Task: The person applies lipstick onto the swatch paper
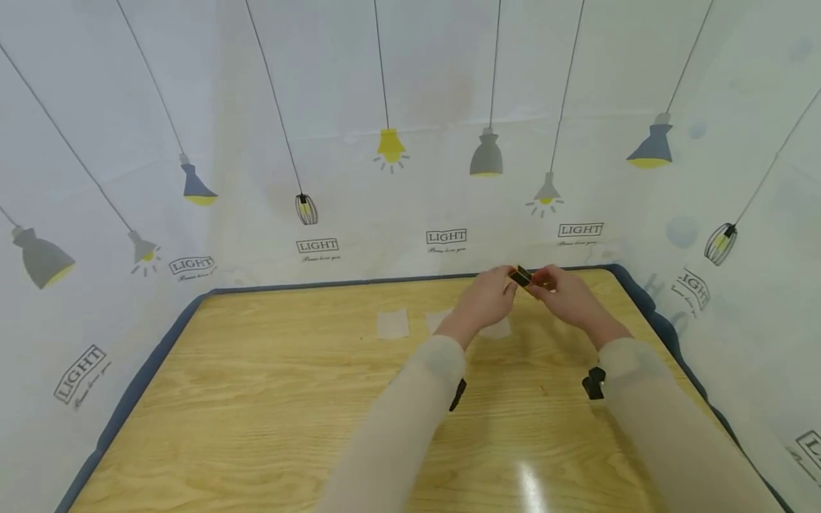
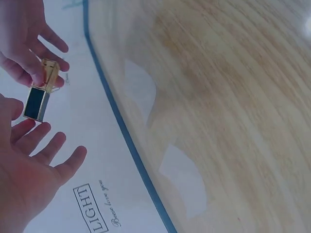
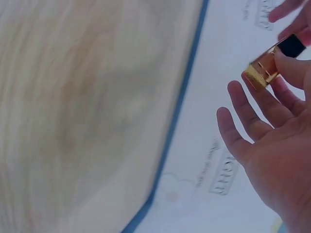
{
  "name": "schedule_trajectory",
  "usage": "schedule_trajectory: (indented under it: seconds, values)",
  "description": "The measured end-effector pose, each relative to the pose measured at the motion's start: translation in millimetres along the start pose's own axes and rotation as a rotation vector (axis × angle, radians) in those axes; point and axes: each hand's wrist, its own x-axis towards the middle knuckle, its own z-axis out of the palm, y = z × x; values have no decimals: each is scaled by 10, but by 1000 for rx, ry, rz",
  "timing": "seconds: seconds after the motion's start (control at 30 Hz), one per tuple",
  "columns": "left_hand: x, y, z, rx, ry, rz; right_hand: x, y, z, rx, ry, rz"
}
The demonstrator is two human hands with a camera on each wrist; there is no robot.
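Observation:
Both hands hold a square black-and-gold lipstick point(image 1: 521, 276), raised over the far right part of the table. My left hand point(image 1: 487, 298) pinches its black end between thumb and fingertips. At the gold end, the thumb and fingers of my right hand point(image 1: 567, 296) grip it. In the left wrist view the black part of the lipstick point(image 2: 35, 104) has gold edges, and the gold part lies in line with it. The right wrist view has the thumb lying across the lipstick point(image 3: 265, 68), with the other fingers spread below.
White paper squares lie in a row near the far edge: one on the left point(image 1: 393, 324), one in the middle point(image 1: 437, 320) partly behind the left hand, one on the right point(image 1: 497, 329). A lamp-printed white sheet point(image 1: 346, 92) rises around the wooden table point(image 1: 269, 399).

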Motion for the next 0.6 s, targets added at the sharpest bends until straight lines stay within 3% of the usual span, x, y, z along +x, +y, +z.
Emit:
schedule_trajectory:
  seconds: [0.33, 0.6]
  values:
    - [-369, -207, -324, -428, 209, -53, -130, -618, 14, 30, 35, -73]
    - [-743, -258, -551, -727, 399, -77, -336, -1062, 96, 66, 134, -192]
